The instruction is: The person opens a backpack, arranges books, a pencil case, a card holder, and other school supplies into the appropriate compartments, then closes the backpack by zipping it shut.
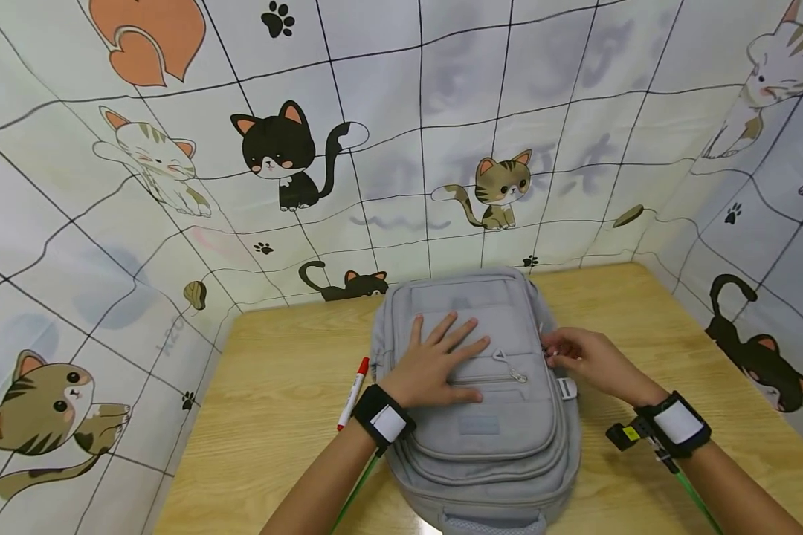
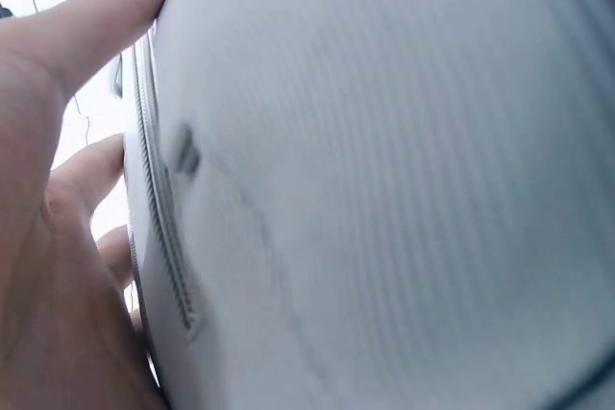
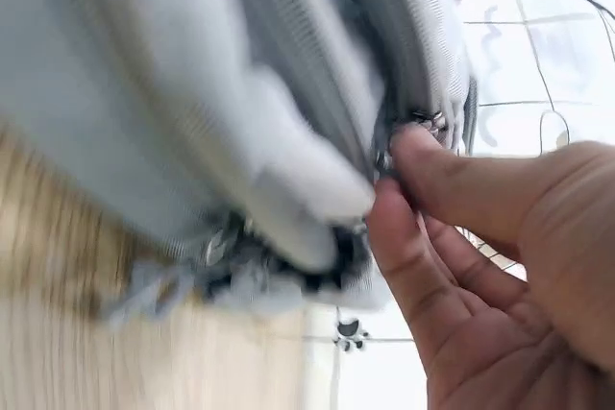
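Observation:
A grey backpack (image 1: 482, 416) lies flat on the wooden table (image 1: 281, 401), its front pocket facing up. My left hand (image 1: 438, 360) rests flat on that pocket with fingers spread. In the left wrist view the palm (image 2: 58, 237) presses the grey fabric (image 2: 384, 170) beside a zipper line. My right hand (image 1: 575, 355) is at the bag's right edge. In the right wrist view its thumb and fingers (image 3: 423, 189) pinch a small metal zipper pull (image 3: 423, 124) on the bag's side (image 3: 192, 93).
A red-capped marker (image 1: 352, 394) lies on the table left of the bag, by my left wrist. Cat-patterned sheets (image 1: 401, 134) wall in the table at the back and on both sides. Bare wood shows on either side of the bag.

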`<state>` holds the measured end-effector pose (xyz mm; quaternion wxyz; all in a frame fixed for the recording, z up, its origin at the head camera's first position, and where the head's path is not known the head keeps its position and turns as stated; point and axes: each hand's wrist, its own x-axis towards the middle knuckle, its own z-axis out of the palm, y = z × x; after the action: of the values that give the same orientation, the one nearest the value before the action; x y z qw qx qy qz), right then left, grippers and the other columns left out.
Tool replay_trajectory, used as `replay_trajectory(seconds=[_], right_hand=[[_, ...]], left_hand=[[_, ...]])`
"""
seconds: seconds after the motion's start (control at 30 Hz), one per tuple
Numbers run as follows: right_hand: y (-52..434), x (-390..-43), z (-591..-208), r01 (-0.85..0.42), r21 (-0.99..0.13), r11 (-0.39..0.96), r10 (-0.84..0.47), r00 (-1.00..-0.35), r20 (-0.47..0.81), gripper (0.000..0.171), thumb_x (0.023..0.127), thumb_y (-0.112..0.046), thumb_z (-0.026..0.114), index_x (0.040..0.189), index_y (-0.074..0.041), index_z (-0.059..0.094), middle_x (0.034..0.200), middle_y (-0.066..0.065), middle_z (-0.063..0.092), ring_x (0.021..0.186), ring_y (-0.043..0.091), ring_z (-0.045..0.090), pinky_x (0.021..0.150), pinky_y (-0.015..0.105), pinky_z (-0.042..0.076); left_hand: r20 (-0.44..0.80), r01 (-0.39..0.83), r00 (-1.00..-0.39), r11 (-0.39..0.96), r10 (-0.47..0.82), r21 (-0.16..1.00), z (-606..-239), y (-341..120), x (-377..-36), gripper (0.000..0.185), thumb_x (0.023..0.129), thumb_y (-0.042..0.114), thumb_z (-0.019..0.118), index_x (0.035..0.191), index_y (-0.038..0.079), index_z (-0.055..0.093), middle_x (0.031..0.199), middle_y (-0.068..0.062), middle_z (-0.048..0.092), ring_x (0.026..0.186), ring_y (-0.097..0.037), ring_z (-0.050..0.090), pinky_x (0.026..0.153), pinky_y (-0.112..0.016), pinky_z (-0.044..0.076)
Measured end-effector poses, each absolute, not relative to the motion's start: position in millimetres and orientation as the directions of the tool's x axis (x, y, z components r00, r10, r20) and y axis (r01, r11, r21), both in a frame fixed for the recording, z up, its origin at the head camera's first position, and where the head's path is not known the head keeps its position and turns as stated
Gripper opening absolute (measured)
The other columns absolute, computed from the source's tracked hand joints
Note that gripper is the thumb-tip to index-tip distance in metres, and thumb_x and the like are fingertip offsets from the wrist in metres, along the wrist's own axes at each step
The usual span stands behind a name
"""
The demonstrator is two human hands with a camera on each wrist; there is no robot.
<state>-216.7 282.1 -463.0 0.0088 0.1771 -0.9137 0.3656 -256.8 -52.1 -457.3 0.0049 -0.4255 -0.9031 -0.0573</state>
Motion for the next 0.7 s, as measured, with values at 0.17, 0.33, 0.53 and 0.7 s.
replay_trajectory(seconds=[0.17, 0.33, 0.53, 0.7], right_hand=[[285.6, -198.8, -458.5, -0.357, -0.596, 0.719, -0.341, -0.929, 0.144, 0.012, 0.094, -0.006, 0.079, 0.107, -0.007, 0.079, 0.096, -0.001, 0.073, 0.074, -0.002, 0.06, 0.063, 0.024, 0.054], [281.9, -184.0, -453.1, -0.342, -0.567, 0.749, -0.321, -0.937, 0.142, 0.007, 0.093, -0.007, 0.081, 0.096, -0.014, 0.08, 0.086, -0.01, 0.069, 0.07, -0.004, 0.054, 0.06, 0.024, 0.049], [277.0, -169.2, -452.7, -0.378, -0.545, 0.749, -0.353, -0.923, 0.155, 0.014, 0.088, -0.001, 0.083, 0.091, -0.014, 0.077, 0.085, -0.011, 0.068, 0.071, -0.006, 0.053, 0.06, 0.023, 0.049], [274.0, -160.4, -453.7, -0.443, -0.513, 0.735, -0.417, -0.892, 0.172, 0.019, 0.085, -0.001, 0.085, 0.088, -0.016, 0.074, 0.082, -0.013, 0.065, 0.069, -0.007, 0.05, 0.058, 0.023, 0.047]], left_hand=[[0.054, 0.765, -0.642, 0.634, 0.765, 0.114, -456.8, -53.5, -257.7, 0.093, 0.094, 0.075, 0.063, 0.17, 0.039, 0.024, 0.181, 0.006, 0.011, 0.169, -0.028, 0.004, 0.126, -0.077, 0.004], [0.068, 0.768, -0.638, 0.627, 0.767, 0.129, -454.6, -53.8, -257.3, 0.092, 0.093, 0.074, 0.065, 0.169, 0.037, 0.028, 0.18, 0.005, 0.015, 0.168, -0.029, 0.006, 0.126, -0.077, 0.005], [0.069, 0.77, -0.635, 0.624, 0.769, 0.134, -454.4, -52.8, -256.3, 0.092, 0.093, 0.073, 0.065, 0.169, 0.037, 0.028, 0.18, 0.004, 0.016, 0.168, -0.029, 0.007, 0.126, -0.077, 0.005], [0.068, 0.769, -0.636, 0.625, 0.769, 0.136, -454.7, -52.9, -256.5, 0.093, 0.093, 0.074, 0.066, 0.169, 0.037, 0.028, 0.18, 0.005, 0.015, 0.168, -0.029, 0.007, 0.126, -0.077, 0.005]])
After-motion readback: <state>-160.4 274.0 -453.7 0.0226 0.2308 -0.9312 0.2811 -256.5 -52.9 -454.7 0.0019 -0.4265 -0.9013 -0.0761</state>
